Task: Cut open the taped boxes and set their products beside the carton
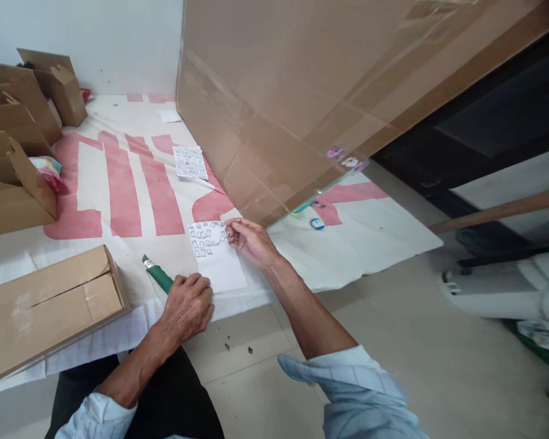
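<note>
My right hand [249, 241] is over the upper right corner of a white sheet of paper [222, 272], thumb and fingers pinched together. A small thin pale curved thing [218, 241] shows by the fingertips; its kind is too small to tell. Rows of small dark-outlined squares mark the sheet's upper left. My left hand [188, 306] is curled at the sheet's lower left edge, its fingertips hidden. From beside it a green utility knife [159, 277] points away with the blade out; whether my fingers grip its handle cannot be seen.
Another marked paper [190, 162] lies farther back. A large cardboard box [274, 110] leans over the table. A closed carton [50, 305] lies at front left, with open cartons [16, 183] behind. A small blue-and-white round item [317, 224] sits at right. The table's front edge is close.
</note>
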Motion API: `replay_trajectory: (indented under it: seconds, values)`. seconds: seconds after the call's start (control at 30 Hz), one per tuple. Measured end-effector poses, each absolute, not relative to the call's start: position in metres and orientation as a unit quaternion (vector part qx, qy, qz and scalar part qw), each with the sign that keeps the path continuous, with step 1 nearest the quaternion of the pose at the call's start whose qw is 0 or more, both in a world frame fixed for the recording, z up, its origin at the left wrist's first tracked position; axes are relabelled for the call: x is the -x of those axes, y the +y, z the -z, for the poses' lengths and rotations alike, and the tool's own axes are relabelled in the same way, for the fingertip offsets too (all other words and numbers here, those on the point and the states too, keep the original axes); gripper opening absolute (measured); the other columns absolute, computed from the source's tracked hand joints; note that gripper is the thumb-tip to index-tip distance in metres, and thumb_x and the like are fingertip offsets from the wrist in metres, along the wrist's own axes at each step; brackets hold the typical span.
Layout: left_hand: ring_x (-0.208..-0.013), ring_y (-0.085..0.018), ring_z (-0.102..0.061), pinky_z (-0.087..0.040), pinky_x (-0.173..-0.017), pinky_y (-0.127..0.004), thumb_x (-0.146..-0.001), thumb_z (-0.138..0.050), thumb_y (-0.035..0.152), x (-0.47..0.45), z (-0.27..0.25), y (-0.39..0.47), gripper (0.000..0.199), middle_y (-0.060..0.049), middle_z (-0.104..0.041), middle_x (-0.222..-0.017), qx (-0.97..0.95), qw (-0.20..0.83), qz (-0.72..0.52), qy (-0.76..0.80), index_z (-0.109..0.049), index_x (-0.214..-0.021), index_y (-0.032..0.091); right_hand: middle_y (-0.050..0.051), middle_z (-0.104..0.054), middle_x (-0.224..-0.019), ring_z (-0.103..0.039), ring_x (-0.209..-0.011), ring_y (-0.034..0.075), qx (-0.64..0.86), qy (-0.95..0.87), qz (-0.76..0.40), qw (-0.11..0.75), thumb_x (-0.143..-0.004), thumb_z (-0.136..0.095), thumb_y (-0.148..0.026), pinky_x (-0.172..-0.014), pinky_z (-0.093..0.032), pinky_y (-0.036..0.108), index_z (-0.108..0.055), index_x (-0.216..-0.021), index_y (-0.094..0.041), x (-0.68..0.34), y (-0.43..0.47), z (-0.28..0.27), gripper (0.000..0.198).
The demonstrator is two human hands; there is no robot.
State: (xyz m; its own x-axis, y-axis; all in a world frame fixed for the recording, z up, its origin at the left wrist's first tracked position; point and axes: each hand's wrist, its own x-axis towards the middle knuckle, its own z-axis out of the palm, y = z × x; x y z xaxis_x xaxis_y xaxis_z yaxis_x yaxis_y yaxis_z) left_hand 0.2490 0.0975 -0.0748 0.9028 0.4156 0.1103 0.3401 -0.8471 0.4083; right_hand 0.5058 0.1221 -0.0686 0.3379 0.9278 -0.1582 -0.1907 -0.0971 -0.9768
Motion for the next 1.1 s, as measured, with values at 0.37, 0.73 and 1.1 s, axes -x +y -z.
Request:
replay_trajectory:
  seconds: [0.37,0.73,1.1]
  values:
    - [-0.09,-0.019,-0.074,-0.06,-0.08,-0.033,-0.091,-0.08,0.028,-0.264,0.064,0.116,0.042,-0.008,-0.074,-0.122,-0.707,0.534,-0.383,0.262,-0.065,-0.13,0.025,-0.002,-0.061,-0.072,-0.052,-0.062,0.013,0.509,-0.405,-0.525,0.548,-0.085,-0.082,-0.054,-0.059,-0.044,0.03,-0.073,-0.093,-0.023,-0.456,0.084,0.024,0.034]
    - [-0.081,-0.018,-0.072,-0.054,-0.077,-0.032,-0.102,-0.06,0.017,-0.261,0.052,0.119,0.016,-0.004,-0.076,-0.086,-0.811,0.319,-0.421,0.249,-0.069,-0.09,0.021,0.0,-0.064,-0.074,-0.054,-0.061,0.014,0.547,-0.425,-0.49,0.529,-0.083,-0.079,-0.056,-0.059,-0.046,0.031,-0.072,-0.089,-0.023,-0.448,0.074,0.023,0.035]
    - [-0.071,-0.016,-0.063,-0.039,-0.075,-0.036,-0.106,-0.051,0.01,-0.261,0.049,0.113,0.03,-0.002,-0.074,-0.082,-0.896,0.032,-0.369,0.245,-0.065,-0.081,0.02,-0.002,-0.059,-0.063,-0.049,-0.056,0.013,0.623,-0.463,-0.447,0.445,-0.08,-0.075,-0.046,-0.055,-0.041,0.028,-0.067,-0.072,-0.022,-0.439,0.059,0.012,0.027]
